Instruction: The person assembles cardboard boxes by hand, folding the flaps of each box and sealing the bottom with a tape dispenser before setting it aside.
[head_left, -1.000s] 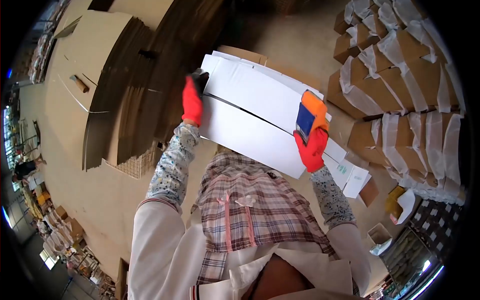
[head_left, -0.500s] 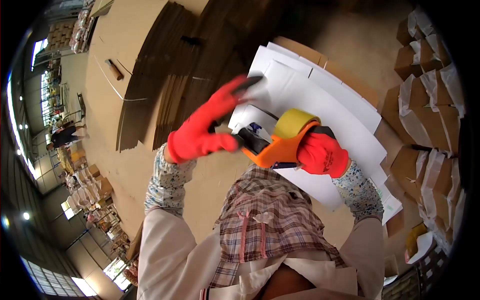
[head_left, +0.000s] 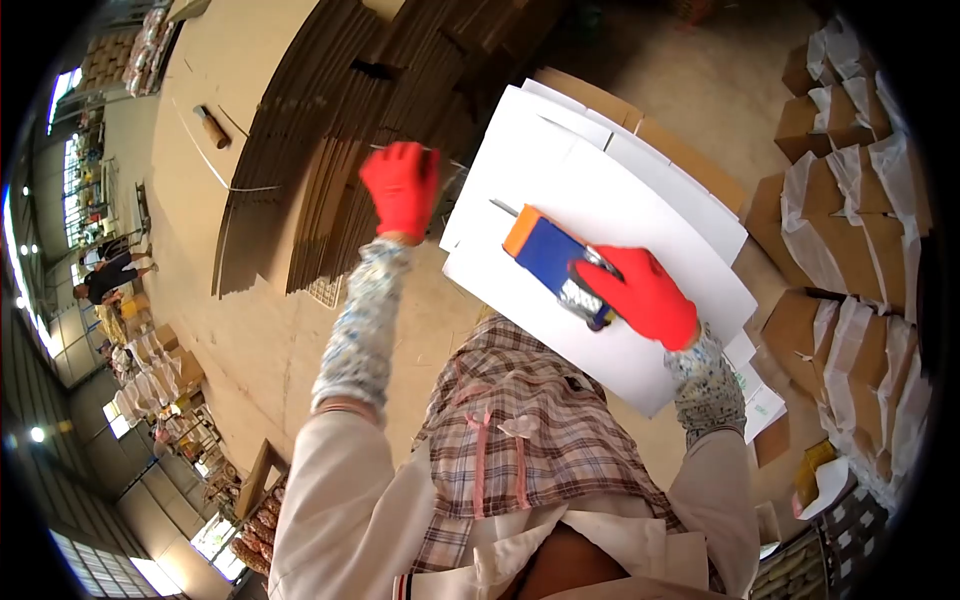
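A tape dispenser (head_left: 548, 254), blue and orange, is in my right hand (head_left: 648, 296), whose red-gloved fingers wrap round its handle. The dispenser overlaps a stack of white cardboard sheets (head_left: 620, 190), its orange end pointing up and left. My left hand (head_left: 401, 190), also in a red glove, is raised to the left of the white sheets. Its fingers are curled in, and I cannot tell whether anything is inside them. Behind that hand, in this view, stand the edges of stacked brown cardboard (head_left: 335, 205).
A short wooden-handled tool (head_left: 211, 128) lies on the large brown cardboard at upper left. Boxes with clear plastic liners (head_left: 850, 220) line the right side. A person (head_left: 108, 279) is far off at the left. Brown sheets (head_left: 690, 160) lie beneath the white ones.
My left hand has gone from spread fingers beside the dispenser to a closed shape farther left. My right hand has turned the dispenser, so its blue side now shows instead of the yellow tape roll.
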